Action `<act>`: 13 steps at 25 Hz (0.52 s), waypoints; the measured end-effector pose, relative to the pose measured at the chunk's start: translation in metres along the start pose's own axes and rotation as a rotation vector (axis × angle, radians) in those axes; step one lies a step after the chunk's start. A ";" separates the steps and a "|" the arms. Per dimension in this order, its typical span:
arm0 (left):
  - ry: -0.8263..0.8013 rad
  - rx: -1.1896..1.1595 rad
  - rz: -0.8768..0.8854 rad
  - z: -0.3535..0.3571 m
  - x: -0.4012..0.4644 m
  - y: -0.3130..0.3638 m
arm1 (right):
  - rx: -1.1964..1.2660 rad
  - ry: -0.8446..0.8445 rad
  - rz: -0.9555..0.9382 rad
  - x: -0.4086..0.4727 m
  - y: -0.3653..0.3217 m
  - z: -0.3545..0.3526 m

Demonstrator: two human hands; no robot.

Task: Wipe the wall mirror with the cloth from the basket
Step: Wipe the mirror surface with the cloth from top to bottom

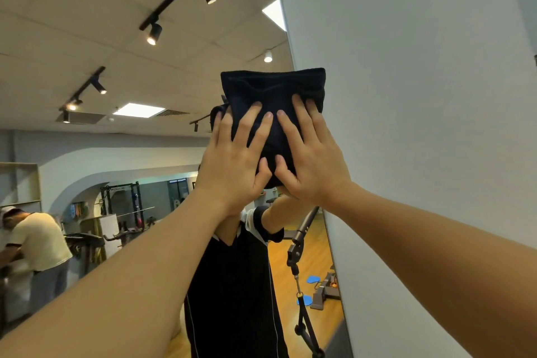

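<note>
Both hands, left hand (232,160) and right hand (308,154), press flat with fingers spread on a dark cloth (273,87) high on the mirror (116,38), right beside its right edge.

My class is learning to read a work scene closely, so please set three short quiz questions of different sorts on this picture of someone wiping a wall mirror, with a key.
1. True or false: only one hand presses the dark cloth against the mirror.
2. Multiple choice: Which part of the mirror is the cloth on? A) by the left edge B) by the right edge, beside the grey wall C) down near the floor
3. Fill in: The fingers of both hands lie ____ on the cloth.

Key:
1. False: the left hand and the right hand both press it.
2. B
3. Flat
</note>
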State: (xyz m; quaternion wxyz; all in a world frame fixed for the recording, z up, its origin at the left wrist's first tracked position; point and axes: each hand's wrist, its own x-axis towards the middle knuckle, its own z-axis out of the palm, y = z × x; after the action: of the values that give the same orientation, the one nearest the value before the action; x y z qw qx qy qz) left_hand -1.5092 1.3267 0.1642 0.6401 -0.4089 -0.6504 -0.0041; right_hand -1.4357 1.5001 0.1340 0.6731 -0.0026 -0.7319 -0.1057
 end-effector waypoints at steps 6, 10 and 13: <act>-0.046 0.031 0.008 -0.005 -0.004 -0.007 | -0.060 -0.030 0.011 0.004 -0.012 -0.003; -0.043 0.012 0.005 -0.007 -0.017 -0.021 | -0.067 -0.046 0.014 0.004 -0.033 0.000; -0.046 0.014 0.008 -0.013 -0.035 -0.042 | -0.041 -0.047 0.011 0.006 -0.060 0.004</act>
State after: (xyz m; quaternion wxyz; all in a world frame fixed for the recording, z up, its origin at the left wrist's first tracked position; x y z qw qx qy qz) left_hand -1.5263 1.2729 0.1589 0.6279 -0.4070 -0.6633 0.0123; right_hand -1.4494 1.4408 0.1306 0.6562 -0.0232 -0.7451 -0.1168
